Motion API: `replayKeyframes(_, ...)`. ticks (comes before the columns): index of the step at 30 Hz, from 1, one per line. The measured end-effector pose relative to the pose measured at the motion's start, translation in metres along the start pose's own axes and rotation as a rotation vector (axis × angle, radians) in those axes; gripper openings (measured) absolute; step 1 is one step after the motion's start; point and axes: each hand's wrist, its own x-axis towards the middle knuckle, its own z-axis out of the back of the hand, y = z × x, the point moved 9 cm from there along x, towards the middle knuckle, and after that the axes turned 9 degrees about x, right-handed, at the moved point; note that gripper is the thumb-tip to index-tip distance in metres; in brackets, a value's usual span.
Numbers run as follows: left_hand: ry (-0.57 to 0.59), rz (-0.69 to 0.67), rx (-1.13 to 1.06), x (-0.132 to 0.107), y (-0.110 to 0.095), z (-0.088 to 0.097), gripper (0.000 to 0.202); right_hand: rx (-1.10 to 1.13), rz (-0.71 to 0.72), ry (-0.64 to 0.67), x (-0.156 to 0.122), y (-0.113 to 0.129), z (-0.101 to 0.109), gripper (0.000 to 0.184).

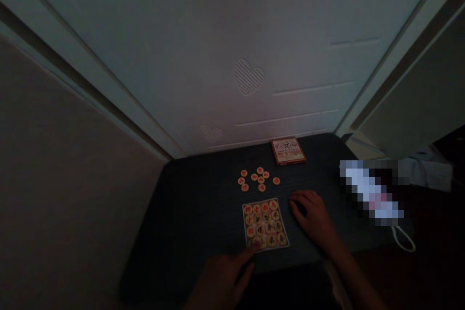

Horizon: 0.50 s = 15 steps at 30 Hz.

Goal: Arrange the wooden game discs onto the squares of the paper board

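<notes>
A square card (286,242) lies on the dark table, covered with rows of round xiangqi pieces (269,227) bearing red and black characters. My left hand (227,276) comes in from below with its index finger stretched out. That fingertip is over a piece in the card's bottom row, apparently touching it, and the thumb is held apart. To the right of the card, my right hand (311,215) rests on the tabletop, fingers loosely bent and thumb apart, holding nothing. Above the card lies a loose group of red-marked pieces (260,180).
A flat printed box (288,150) lies at the back of the table (189,213), near a white panel with hearts (249,76). On the right is a pixelated bright object (370,193) with a white cord loop (404,240).
</notes>
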Motion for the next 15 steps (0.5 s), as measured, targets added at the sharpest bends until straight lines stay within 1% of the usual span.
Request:
replayKeyframes(5, 0.002, 0.011, -0.037, -0.005, 0.01, 0.0, 0.047, 0.003, -0.005, 0.007, 0.001, 0.001, 0.001, 0.016)
replayKeyframes(10, -0.056, -0.004, -0.052, -0.007, 0.016, 0.002, 0.045, 0.003, -0.008, 0.016, 0.002, 0.001, 0.0, 0.015)
replayKeyframes(13, -0.098, -0.023, -0.092, -0.004, 0.02, 0.011, 0.046, 0.002, -0.001, 0.007, 0.001, 0.001, 0.0, 0.016)
replayKeyframes(15, -0.149, -0.032, -0.113, -0.002, 0.023, 0.022, 0.047, 0.0, 0.001, -0.002, 0.001, 0.0, 0.0, 0.017)
